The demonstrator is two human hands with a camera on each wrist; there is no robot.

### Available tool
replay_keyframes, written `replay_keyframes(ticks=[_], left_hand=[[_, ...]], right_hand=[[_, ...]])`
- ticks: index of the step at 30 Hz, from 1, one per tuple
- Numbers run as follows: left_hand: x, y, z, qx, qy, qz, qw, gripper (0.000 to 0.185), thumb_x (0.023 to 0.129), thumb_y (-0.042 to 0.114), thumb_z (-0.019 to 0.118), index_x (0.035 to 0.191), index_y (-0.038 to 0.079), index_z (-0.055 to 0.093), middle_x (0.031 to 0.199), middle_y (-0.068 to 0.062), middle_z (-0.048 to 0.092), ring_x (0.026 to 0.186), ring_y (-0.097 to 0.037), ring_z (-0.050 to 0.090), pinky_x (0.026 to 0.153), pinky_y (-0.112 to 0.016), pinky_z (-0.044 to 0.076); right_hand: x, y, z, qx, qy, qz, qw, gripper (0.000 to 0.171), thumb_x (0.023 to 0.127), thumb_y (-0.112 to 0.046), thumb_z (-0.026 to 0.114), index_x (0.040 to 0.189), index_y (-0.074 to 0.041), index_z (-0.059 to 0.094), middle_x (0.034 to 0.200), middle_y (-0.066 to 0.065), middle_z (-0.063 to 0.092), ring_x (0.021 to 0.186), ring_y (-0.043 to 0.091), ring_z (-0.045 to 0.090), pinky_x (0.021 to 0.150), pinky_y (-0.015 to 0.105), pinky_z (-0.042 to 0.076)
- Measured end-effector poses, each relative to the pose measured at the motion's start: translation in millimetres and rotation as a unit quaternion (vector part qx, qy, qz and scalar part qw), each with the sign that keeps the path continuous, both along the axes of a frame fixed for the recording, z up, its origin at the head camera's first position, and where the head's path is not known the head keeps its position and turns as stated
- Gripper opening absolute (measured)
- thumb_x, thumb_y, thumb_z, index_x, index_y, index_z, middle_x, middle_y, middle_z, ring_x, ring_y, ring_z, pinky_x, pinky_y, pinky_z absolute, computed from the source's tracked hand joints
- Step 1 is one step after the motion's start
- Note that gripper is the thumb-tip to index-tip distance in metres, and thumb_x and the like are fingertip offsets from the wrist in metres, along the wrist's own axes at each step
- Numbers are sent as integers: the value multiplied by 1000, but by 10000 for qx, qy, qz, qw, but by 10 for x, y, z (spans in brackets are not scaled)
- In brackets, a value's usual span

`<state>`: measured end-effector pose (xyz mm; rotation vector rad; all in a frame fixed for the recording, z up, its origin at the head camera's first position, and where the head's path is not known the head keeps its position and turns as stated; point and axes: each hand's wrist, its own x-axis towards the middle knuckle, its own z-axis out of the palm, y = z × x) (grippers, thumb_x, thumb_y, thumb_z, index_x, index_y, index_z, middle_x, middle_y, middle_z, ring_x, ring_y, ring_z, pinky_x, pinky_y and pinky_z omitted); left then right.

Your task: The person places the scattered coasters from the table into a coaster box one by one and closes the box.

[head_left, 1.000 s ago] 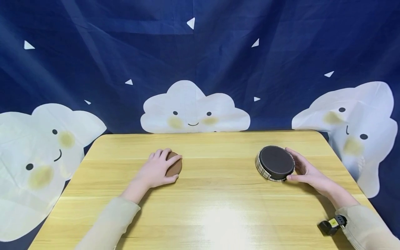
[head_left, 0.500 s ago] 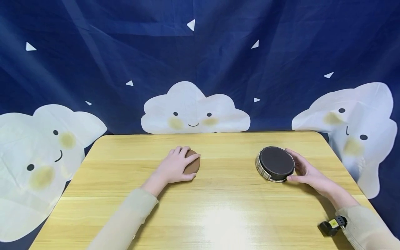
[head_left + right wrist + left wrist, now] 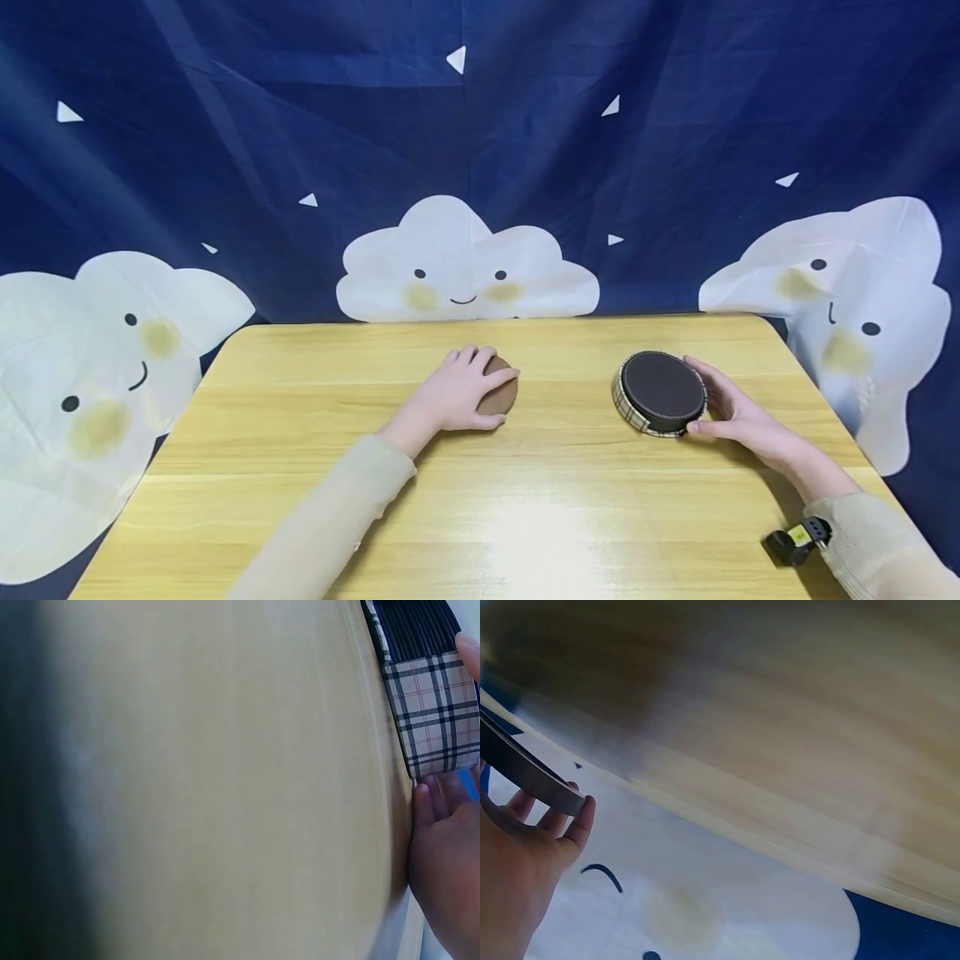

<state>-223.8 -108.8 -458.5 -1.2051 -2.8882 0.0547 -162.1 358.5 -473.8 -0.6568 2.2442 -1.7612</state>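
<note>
My left hand [image 3: 453, 396] grips a round brown disc [image 3: 498, 398] from above, near the middle of the table, thumb in front and fingers over its far side. In the left wrist view the disc [image 3: 536, 784] shows a broad grey-brown band between the fingers. Farther right, a plaid coaster holder [image 3: 628, 408] is filled with black round coasters [image 3: 663, 383]. My right hand [image 3: 738, 414] holds its right side, thumb at the front. Through the holder's side opening the right wrist view shows several stacked black layers [image 3: 421, 630]; most of that hand's fingers are hidden behind the holder.
The pale wooden table [image 3: 420, 517] has rounded far corners. Behind it hangs a dark blue curtain [image 3: 525, 108] printed with smiling clouds. A small black device [image 3: 797, 537] sits at my right cuff.
My left hand has moved steadily right across the table with the brown disc, toward the coaster holder. My right hand and the holder have stayed in place.
</note>
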Motion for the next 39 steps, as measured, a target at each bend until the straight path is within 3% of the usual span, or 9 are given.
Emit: replay_keyframes(ticks=[15, 24, 39], left_hand=[[-48, 417, 82, 10, -8, -272, 9996, 80, 94, 72, 62, 163, 38, 40, 156, -10, 42, 136, -32, 46, 116, -53, 42], [-45, 669, 165, -10, 267, -520, 9983, 83, 92, 76, 62, 163, 38, 41, 159, -12, 42, 139, -34, 46, 117, -53, 42], [-25, 1155, 375, -153, 437, -816, 9956, 82, 94, 77, 56, 164, 41, 37, 164, -7, 39, 144, -30, 42, 120, -49, 38]], right_hand=[[-3, 1, 7, -4, -14, 0, 10000, 97, 90, 17, 65, 170, -5, 13, 157, -29, 38, 139, -21, 40, 106, 3, 33], [-7, 2, -1, 40, -5, -10, 10000, 97, 91, 17, 65, 170, -5, 13, 157, -28, 39, 139, -20, 40, 106, 3, 33], [-13, 2, 0, 24, -42, 15, 10000, 96, 92, 16, 64, 170, -4, 12, 156, -28, 38, 139, -21, 40, 106, 3, 33]])
